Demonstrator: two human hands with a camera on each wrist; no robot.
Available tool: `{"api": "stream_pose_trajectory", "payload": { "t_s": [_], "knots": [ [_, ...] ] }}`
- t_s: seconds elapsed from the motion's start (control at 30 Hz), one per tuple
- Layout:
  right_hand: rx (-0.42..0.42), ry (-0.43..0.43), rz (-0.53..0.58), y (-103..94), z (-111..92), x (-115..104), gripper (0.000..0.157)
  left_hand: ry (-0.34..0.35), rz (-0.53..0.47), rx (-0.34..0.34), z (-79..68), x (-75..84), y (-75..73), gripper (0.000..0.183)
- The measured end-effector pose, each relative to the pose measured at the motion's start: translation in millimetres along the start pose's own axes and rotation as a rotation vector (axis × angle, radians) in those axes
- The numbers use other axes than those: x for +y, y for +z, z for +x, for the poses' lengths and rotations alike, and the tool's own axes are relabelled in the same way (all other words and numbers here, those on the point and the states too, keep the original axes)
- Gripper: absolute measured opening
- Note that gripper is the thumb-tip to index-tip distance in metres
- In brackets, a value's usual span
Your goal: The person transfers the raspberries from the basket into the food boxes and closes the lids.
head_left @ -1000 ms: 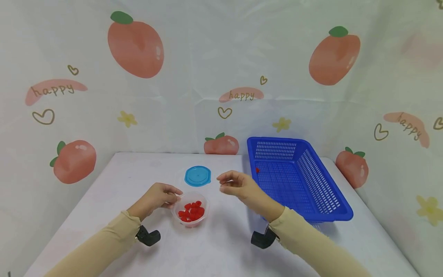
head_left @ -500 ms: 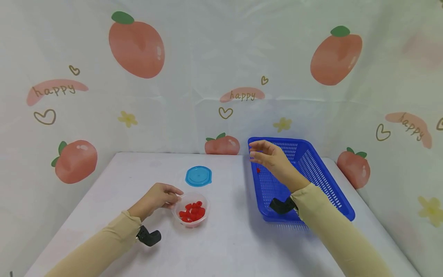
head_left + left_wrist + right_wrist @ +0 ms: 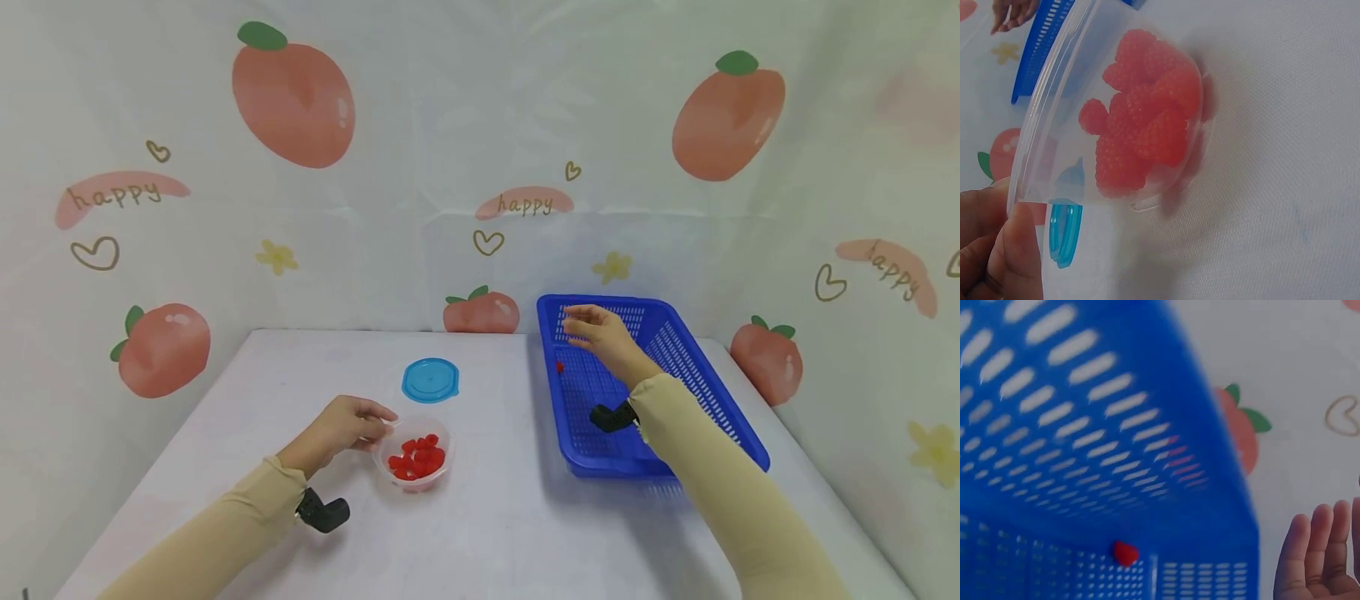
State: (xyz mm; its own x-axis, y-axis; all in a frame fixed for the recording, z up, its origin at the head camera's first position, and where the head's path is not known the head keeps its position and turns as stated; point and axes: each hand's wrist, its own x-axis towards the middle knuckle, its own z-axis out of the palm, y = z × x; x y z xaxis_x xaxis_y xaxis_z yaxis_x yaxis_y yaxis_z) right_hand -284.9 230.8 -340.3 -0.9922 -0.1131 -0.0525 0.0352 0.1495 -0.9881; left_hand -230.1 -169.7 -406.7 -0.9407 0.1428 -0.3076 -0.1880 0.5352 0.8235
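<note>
My left hand pinches the rim of a clear plastic tub between thumb and fingers. Several red raspberries lie inside the tub, which stands on the white table. Over the far left part of a blue perforated basket hovers my right hand, apart from it. Its fingers are extended side by side, with no object visible in them. A single raspberry lies in the basket by its left wall.
Behind the tub, a light blue lid lies flat on the table. A white cloth printed with fruit and hearts hangs at the back and sides. The basket takes up the table's right side.
My right hand has moved from beside the tub, rightward and away from me, over the basket. The left hand and the tub have kept their place.
</note>
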Motion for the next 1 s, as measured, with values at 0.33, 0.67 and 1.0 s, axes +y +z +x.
{"api": "stream_pose_trajectory", "payload": {
  "t_s": [0.33, 0.67, 1.0],
  "knots": [
    [-0.007, 0.105, -0.123, -10.9, 17.6, 20.6, 0.051, 0.007, 0.000, -0.002, -1.0, 0.4, -0.3, 0.026],
    [0.025, 0.131, -0.258, -14.7, 28.5, 35.8, 0.049, 0.009, -0.002, -0.001, -0.8, 0.0, -0.8, 0.026],
    [-0.029, 0.196, -0.317, -14.5, 32.4, 45.6, 0.050, 0.010, -0.007, -0.002, -1.8, 1.8, -0.9, 0.027]
  ]
}}
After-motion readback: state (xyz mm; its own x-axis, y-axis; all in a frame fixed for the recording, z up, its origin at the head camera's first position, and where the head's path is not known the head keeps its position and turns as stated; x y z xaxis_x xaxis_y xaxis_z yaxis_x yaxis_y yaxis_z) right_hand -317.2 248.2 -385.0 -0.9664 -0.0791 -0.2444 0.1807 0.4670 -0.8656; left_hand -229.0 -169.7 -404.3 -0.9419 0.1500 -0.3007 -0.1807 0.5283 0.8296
